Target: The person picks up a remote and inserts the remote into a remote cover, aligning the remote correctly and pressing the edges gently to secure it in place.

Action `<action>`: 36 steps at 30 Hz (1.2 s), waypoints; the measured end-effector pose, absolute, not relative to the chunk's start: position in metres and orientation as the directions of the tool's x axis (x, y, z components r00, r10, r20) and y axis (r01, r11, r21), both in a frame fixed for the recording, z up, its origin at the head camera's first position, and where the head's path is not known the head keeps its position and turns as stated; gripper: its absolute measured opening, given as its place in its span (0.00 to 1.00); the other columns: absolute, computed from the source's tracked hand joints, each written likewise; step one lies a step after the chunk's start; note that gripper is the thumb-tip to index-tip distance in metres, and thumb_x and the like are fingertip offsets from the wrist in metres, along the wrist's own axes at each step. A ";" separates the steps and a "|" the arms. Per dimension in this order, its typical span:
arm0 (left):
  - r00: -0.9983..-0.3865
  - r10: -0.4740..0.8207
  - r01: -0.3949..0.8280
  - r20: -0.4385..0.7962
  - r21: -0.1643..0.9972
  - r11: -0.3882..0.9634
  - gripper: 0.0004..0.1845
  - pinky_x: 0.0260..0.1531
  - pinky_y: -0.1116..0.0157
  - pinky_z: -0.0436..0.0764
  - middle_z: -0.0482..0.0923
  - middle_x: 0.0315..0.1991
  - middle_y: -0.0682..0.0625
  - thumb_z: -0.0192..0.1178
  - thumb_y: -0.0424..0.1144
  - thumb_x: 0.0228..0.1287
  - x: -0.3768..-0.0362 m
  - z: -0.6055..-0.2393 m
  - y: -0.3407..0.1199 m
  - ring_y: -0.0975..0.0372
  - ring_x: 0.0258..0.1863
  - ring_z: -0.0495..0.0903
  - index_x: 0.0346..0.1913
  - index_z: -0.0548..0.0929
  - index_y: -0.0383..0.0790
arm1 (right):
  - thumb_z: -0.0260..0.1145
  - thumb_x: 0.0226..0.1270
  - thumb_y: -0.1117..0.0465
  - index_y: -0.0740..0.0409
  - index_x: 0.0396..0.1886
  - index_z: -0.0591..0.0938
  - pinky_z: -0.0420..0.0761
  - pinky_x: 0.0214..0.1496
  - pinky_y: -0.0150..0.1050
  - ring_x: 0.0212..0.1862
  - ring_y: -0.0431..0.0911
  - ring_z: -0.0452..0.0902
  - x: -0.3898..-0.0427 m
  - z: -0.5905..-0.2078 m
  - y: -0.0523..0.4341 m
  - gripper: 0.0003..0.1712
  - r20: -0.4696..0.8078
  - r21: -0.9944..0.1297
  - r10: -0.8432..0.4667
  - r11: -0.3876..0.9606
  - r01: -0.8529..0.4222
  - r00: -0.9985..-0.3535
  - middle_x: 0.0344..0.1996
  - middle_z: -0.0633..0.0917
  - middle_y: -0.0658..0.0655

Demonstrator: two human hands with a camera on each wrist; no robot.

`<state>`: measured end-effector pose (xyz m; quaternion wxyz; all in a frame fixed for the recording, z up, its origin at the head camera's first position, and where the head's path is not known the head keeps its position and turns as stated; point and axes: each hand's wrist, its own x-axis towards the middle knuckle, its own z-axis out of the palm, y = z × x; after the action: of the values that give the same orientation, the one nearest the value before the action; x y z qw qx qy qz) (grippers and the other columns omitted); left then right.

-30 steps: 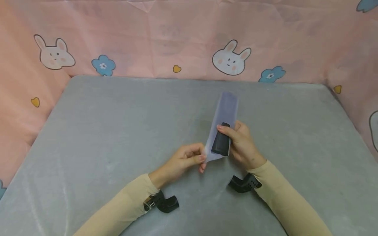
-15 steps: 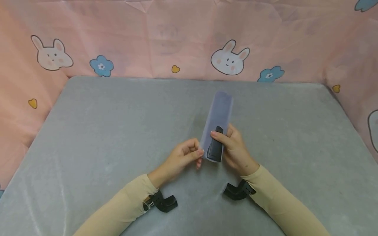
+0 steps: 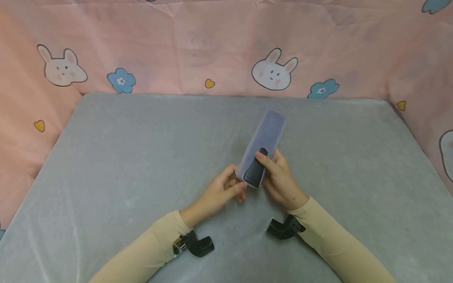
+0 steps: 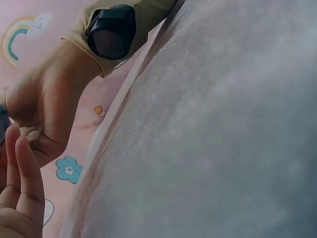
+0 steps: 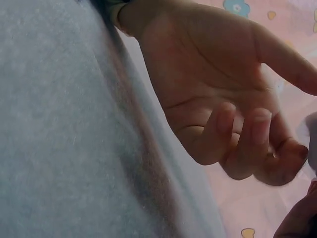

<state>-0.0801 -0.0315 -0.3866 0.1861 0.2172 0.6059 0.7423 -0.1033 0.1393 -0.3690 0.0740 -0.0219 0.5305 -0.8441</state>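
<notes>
Two hands meet at a clear, bluish plastic case point(image 3: 268, 127) above the grey table point(image 3: 159, 145), right of centre. The right hand point(image 3: 286, 182) grips it, thumb pressed over a black object point(image 3: 254, 173); whether that lies on or inside the case, I cannot tell. The left hand point(image 3: 216, 193), fingers half bent, is at its near left corner; whether it pinches is unclear. Only the right wrist view shows that hand's palm; only the left wrist view shows a rainbow point(image 4: 12, 43) on the pink cloth point(image 3: 212, 47). Any lettering on the black object is too small to tell.
</notes>
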 end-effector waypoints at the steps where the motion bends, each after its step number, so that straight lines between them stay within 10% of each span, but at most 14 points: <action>1: -0.842 0.529 0.007 0.107 0.982 -0.188 0.28 0.28 0.67 0.78 0.75 0.24 0.37 0.53 0.55 0.67 -0.080 -0.387 -0.031 0.64 0.24 0.76 0.43 0.67 0.27 | 0.57 0.69 0.66 0.59 0.57 0.66 0.74 0.48 0.30 0.43 0.38 0.74 -0.103 -0.369 0.139 0.19 -0.046 -0.900 -0.149 -0.423 0.105 -0.988 0.41 0.78 0.48; 9: -0.873 0.477 0.012 0.102 0.982 -0.188 0.15 0.26 0.68 0.79 0.72 0.23 0.51 0.40 0.33 0.74 -0.081 -0.386 -0.031 0.67 0.22 0.75 0.33 0.69 0.23 | 0.54 0.69 0.69 0.61 0.56 0.66 0.75 0.45 0.30 0.40 0.38 0.75 -0.104 -0.369 0.138 0.18 -0.068 -0.916 -0.140 -0.383 0.118 -0.988 0.40 0.78 0.49; 25: -0.863 0.503 -0.106 0.043 0.959 -0.263 0.17 0.26 0.70 0.78 0.73 0.24 0.53 0.39 0.33 0.72 -0.076 -0.385 -0.027 0.67 0.22 0.75 0.34 0.67 0.16 | 0.57 0.68 0.71 0.64 0.51 0.69 0.78 0.42 0.30 0.36 0.38 0.77 -0.101 -0.362 0.129 0.14 -0.069 -0.928 0.054 -0.370 0.044 -0.996 0.35 0.81 0.49; 36: -0.872 0.489 -0.049 0.004 0.994 -0.097 0.09 0.26 0.70 0.77 0.80 0.33 0.29 0.53 0.29 0.68 -0.074 -0.388 -0.024 0.67 0.19 0.76 0.38 0.77 0.21 | 0.58 0.68 0.69 0.60 0.51 0.68 0.75 0.46 0.30 0.41 0.39 0.73 -0.102 -0.370 0.129 0.14 -0.011 -0.934 0.071 -0.357 -0.015 -0.997 0.38 0.77 0.51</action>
<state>-0.0743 -0.0241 -0.3876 0.1869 0.1704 0.6455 0.7206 -0.1016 0.1291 -0.3696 -0.0259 0.0248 0.5666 -0.8232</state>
